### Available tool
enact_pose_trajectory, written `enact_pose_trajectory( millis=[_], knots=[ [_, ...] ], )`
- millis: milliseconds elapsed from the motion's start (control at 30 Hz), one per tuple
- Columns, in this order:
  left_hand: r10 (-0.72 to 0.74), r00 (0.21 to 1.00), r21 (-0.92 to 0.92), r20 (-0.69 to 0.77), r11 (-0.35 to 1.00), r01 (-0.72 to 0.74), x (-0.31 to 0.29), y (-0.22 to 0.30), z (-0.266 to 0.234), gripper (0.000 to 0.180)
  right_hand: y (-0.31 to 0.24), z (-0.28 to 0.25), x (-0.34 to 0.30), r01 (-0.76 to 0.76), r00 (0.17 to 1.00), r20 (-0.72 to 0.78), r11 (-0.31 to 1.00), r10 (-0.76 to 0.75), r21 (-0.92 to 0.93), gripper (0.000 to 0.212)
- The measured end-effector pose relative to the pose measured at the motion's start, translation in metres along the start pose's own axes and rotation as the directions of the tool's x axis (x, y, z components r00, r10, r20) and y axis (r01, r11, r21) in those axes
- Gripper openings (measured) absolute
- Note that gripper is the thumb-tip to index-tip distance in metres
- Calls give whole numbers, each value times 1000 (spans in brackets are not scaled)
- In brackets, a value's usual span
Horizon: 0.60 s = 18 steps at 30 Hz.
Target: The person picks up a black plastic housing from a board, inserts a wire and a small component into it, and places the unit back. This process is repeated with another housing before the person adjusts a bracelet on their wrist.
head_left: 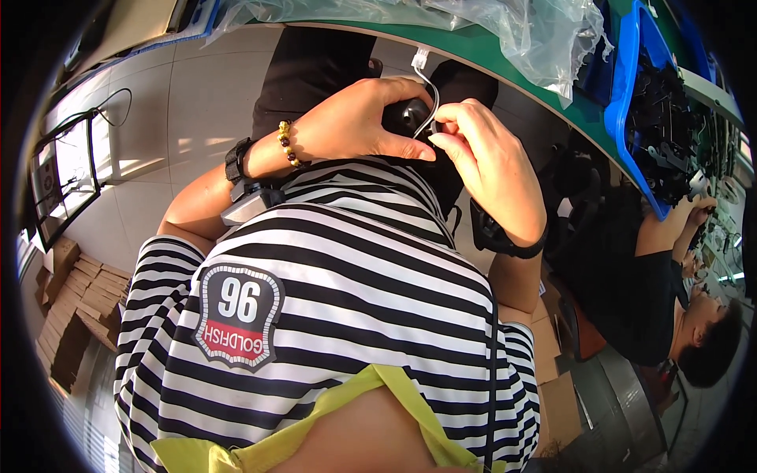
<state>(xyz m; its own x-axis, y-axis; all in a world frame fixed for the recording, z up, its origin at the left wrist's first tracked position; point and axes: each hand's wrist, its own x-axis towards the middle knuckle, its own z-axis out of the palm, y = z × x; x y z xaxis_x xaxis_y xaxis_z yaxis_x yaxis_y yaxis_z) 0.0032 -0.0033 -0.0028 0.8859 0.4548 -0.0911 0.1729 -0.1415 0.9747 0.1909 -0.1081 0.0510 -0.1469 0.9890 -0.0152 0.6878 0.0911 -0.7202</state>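
In front of my belly, my left hand (347, 122) curls around a glossy black rounded part (407, 116), which shows between thumb and fingers. A thin grey-white cable (436, 93) runs up from this part to a small white plug connector (419, 59) by the table edge. My right hand (490, 158) is closed in a pinch beside the part, thumb and forefinger close to the cable. What sits between those fingertips is too small and dark to make out. The lower side of the black part is hidden by my hands.
Clear plastic sheeting (520, 35) lies on the green tabletop (378, 33) ahead. At its right, a blue tray (623, 102) holds many black parts (666, 130). A co-worker in black (623, 276) sits to the right. Stacked cardboard (79, 303) and a black frame (67, 181) stand left.
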Motion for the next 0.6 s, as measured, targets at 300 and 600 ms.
enact_pose_trajectory(
  millis=[300,600],
  knots=[
    [79,997,28,4,996,-79,2,-4,7,47,-1,4,-8,-30,1000,-1,998,31,-52,17],
    [-10,999,4,49,1000,10,-4,-1,15,43,-12,25,-18,-187,979,24,930,205,-317,27]
  ],
)
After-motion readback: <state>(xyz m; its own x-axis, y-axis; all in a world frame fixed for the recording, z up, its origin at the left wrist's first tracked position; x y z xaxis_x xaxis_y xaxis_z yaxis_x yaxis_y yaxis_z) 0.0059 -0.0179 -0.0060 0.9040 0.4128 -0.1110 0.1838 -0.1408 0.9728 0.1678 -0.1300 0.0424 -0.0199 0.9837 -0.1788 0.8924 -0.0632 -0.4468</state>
